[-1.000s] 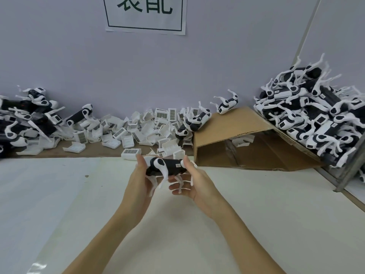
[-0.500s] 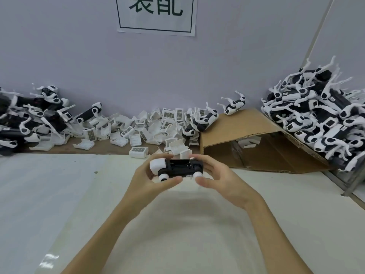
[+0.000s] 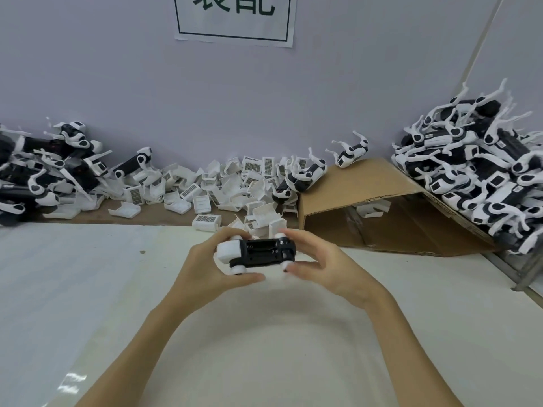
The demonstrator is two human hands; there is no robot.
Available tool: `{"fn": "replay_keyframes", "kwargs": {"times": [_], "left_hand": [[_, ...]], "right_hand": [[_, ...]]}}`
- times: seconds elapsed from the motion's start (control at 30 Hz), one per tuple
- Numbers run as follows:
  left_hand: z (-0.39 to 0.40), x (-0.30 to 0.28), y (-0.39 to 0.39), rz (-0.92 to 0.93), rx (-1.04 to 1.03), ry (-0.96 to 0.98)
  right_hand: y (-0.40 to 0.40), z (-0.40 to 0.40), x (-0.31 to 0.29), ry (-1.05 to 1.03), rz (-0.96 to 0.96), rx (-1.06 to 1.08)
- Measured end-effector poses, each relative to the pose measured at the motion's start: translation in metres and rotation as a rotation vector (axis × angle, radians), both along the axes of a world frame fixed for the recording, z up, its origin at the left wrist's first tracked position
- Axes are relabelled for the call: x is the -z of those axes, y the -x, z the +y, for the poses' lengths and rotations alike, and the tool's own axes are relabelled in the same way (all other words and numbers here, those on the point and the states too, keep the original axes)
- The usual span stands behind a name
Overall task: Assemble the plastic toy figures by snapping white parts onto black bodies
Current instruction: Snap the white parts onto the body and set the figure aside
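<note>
I hold one black toy body above the white table, belly up, so its open battery bay faces me. White round joints sit at its corners and a white head piece at its left end. My left hand grips the left end, thumb under the body. My right hand grips the right end with curled fingers. A heap of loose white covers lies along the wall behind.
Finished black-and-white figures are piled at the right and at the left. A tipped brown cardboard box lies open at the right, behind my hands. The white table sheet stretches toward me. A paper sign hangs on the wall.
The toy body was turned over, from legs hanging down to battery bay facing up. Both hands kept their hold on its ends and shifted slightly.
</note>
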State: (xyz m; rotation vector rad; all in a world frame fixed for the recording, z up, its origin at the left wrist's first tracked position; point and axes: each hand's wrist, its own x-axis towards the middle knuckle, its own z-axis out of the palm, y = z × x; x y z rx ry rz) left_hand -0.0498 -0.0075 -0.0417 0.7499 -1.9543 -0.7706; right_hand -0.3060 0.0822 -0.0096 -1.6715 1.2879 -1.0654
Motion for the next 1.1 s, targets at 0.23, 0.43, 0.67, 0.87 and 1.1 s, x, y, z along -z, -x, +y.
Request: {"fn": "replay_keyframes", "kwargs": {"times": [0.23,0.43,0.67,0.87,1.1], "left_hand": [[-0.014,-0.006,-0.013,0.294,-0.28,-0.141],[-0.019,-0.006,-0.024,0.265,-0.279,-0.157],[-0.009,-0.01,-0.02,0.19,-0.062,-0.186],[-0.005,-0.008,-0.016,0.16,-0.052,-0.161],[-0.007,-0.003,-0.014,0.133,-0.049,-0.153]], "right_hand": [[-0.011,-0.02,0.026,0.268,0.063,0.482],[-0.036,-0.04,0.05,0.081,0.692,0.445],[-0.037,-0.029,0.043,0.189,0.673,0.551],[-0.023,-0.023,0.04,0.127,0.518,0.595],[-0.013,-0.024,0.035,0.115,0.202,0.621]]}}
